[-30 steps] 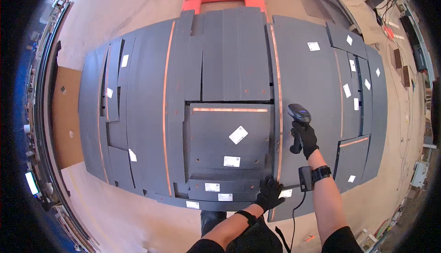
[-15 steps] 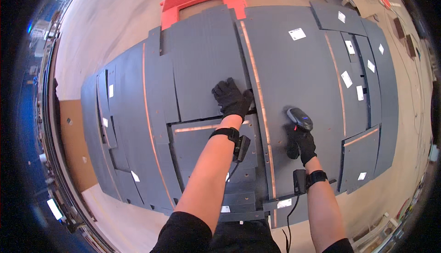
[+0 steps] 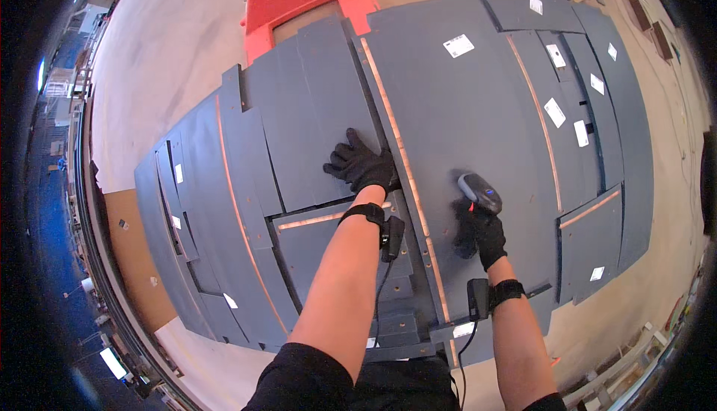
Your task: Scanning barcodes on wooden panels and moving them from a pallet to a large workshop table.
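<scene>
In a black glove, my left hand (image 3: 361, 163) lies with fingers spread on a dark grey panel (image 3: 310, 105), near that panel's right edge. My right hand (image 3: 485, 235), gloved too, is closed round the handle of a black and grey barcode scanner (image 3: 479, 192) with a red trigger. The scanner hangs over a wide grey panel (image 3: 470, 105) bearing a white label (image 3: 458, 46). A copper-coloured strip (image 3: 399, 150) runs along the edge between the two panels. Both wrists wear black straps with small cabled boxes.
More grey panels of mixed sizes lie around these, several with white labels (image 3: 554, 112). A red pallet-jack-like frame (image 3: 291, 0) stands at the far edge. Brown board (image 3: 138, 250) lies on the floor at left, and a long rail runs beside it. Dark blocks (image 3: 640, 14) lie at far right.
My left hand's fingers have spread wider on the panel. The view has turned slightly, so the panels sit tilted and further left. The scanner stays in my right hand.
</scene>
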{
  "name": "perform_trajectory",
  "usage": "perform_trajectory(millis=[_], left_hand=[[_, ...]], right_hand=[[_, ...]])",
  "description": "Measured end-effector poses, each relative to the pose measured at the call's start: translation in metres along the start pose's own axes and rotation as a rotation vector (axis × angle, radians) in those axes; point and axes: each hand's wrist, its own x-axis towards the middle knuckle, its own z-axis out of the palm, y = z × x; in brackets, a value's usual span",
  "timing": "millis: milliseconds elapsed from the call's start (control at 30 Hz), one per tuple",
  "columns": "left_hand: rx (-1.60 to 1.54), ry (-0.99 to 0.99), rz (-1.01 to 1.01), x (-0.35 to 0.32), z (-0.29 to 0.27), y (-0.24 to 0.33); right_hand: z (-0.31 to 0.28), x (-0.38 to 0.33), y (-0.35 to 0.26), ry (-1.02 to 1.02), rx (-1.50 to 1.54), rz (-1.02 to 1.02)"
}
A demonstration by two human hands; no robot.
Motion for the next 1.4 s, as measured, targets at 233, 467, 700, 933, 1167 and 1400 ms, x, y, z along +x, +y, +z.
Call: perform_trajectory(millis=[233,467,700,933,1167,1400], left_hand=[[-0.142,-0.165,-0.197,-0.003,-0.02,0.016],[-0.056,-0.169,-0.241,0.015,-0.01,0.019],[-0.24,-0.046,0.012,0.026,-0.026,-0.018],[-1.089,-0.265,0.466,0.041,-0.012,-0.083],[-0.479,-0.049,0.372,0.043,0.0,-0.101],[0.009,0.249,0.127,0.064,0.023,-0.095]], right_hand=[[-0.009,-0.013,-0.029,-0.048,0.1,0.093],[-0.007,-0.015,-0.026,-0.059,-0.051,-0.035],[-0.015,-0.018,-0.029,-0.07,-0.017,-0.084],[-0.003,-0.003,0.003,-0.109,0.012,-0.102],[-0.01,-0.022,-0.032,-0.017,-0.086,-0.044],[-0.006,-0.008,-0.006,-0.027,-0.074,-0.055]])
